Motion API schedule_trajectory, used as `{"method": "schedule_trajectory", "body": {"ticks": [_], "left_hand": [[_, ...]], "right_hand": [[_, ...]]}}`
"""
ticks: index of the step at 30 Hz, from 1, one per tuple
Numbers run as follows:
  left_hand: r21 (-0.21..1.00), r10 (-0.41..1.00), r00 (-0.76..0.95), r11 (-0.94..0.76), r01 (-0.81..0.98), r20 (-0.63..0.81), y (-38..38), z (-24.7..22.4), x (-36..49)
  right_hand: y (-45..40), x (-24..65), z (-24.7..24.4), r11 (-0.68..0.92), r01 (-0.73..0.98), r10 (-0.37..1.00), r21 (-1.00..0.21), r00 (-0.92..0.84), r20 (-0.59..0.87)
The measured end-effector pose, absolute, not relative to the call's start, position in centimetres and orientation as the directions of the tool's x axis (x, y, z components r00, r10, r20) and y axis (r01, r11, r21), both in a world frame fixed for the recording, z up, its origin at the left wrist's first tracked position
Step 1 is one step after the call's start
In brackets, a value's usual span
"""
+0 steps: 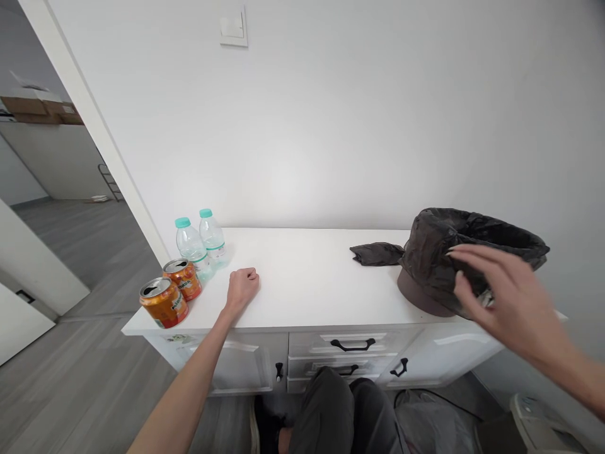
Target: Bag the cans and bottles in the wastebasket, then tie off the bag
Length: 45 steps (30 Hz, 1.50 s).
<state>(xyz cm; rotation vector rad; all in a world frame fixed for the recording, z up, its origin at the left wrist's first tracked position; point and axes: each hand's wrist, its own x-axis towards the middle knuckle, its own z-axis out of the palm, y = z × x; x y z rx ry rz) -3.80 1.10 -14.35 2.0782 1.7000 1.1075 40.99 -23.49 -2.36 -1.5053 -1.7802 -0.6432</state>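
Note:
My left hand [243, 289] rests as a closed fist on the white cabinet top, with nothing showing in it. To its left stand two orange drink cans [164, 302] with opened tops, and behind them two clear plastic bottles [211, 238] with teal caps. My right hand [508, 293] is raised in front of a brown trash bin [420, 293] lined with a black bag [432, 243]. Its thumb and fingers are apart and hold nothing; I cannot tell whether they touch the bag. The bin's inside is mostly hidden.
A folded black plastic bag [378, 253] lies left of the bin on the cabinet top [302, 277]. Drawers with black handles [353, 345] are below, close to my knees. A light switch [233, 26] is on the wall, and a doorway opens at the left.

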Motion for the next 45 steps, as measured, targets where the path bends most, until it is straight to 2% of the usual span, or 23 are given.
{"method": "schedule_trajectory", "body": {"ticks": [3, 7, 11, 17, 24, 30, 34, 37, 39, 41, 43, 45], "left_hand": [[0.634, 0.916, 0.047, -0.311, 0.708, 0.398, 1.1, -14.3, -3.9], [0.681, 0.924, 0.021, -0.298, 0.669, 0.383, 1.0, -14.1, -3.9], [0.729, 0.933, -0.037, -0.254, 0.635, 0.358, 1.0, -13.9, -4.0], [0.773, 0.938, -0.07, -0.235, 0.59, 0.339, 1.2, -13.9, -4.2], [0.795, 0.934, -0.083, -0.248, 0.554, 0.349, 1.5, -14.4, -4.5], [0.814, 0.928, -0.11, -0.249, 0.524, 0.355, 1.5, -14.7, -4.6], [0.811, 0.932, -0.095, -0.251, 0.528, 0.351, 0.9, -14.4, -4.7], [0.803, 0.936, -0.077, -0.249, 0.542, 0.342, 0.2, -14.2, -4.9], [0.798, 0.937, -0.076, -0.244, 0.552, 0.34, -0.3, -14.2, -5.0], [0.792, 0.937, -0.079, -0.241, 0.562, 0.341, -0.5, -14.2, -5.1], [0.783, 0.936, -0.077, -0.241, 0.573, 0.345, -0.5, -14.3, -5.1], [0.774, 0.935, -0.07, -0.245, 0.584, 0.348, -0.3, -14.3, -5.0]], "right_hand": [[-22.7, 44.5, -0.7, 0.104, 0.995, 0.555, -0.001, -0.058, 0.83], [-21.3, 49.3, -1.5, -0.092, 0.996, 0.648, 0.005, 0.057, 0.76], [-20.2, 52.5, -2.6, -0.049, 0.999, 0.723, 0.02, 0.022, 0.691], [-19.4, 53.2, -2.0, -0.024, 0.995, 0.759, -0.096, 0.081, 0.646], [-17.5, 49.0, -2.6, 0.138, 0.984, 0.754, -0.112, -0.031, 0.656], [-13.6, 40.8, -1.7, 0.325, 0.934, 0.74, -0.147, -0.154, 0.655], [-12.2, 34.0, -0.1, 0.45, 0.875, 0.703, -0.179, -0.223, 0.675], [-12.7, 30.0, 1.3, 0.58, 0.798, 0.611, -0.165, -0.292, 0.736], [-13.5, 28.5, 2.1, 0.604, 0.785, 0.508, -0.141, -0.242, 0.827], [-14.1, 28.3, 2.6, 0.563, 0.811, 0.405, -0.157, -0.105, 0.908], [-14.2, 29.5, 2.4, 0.5, 0.831, 0.357, -0.244, 0.059, 0.932], [-13.7, 31.7, 1.1, 0.436, 0.813, 0.384, -0.386, 0.219, 0.897]]}}
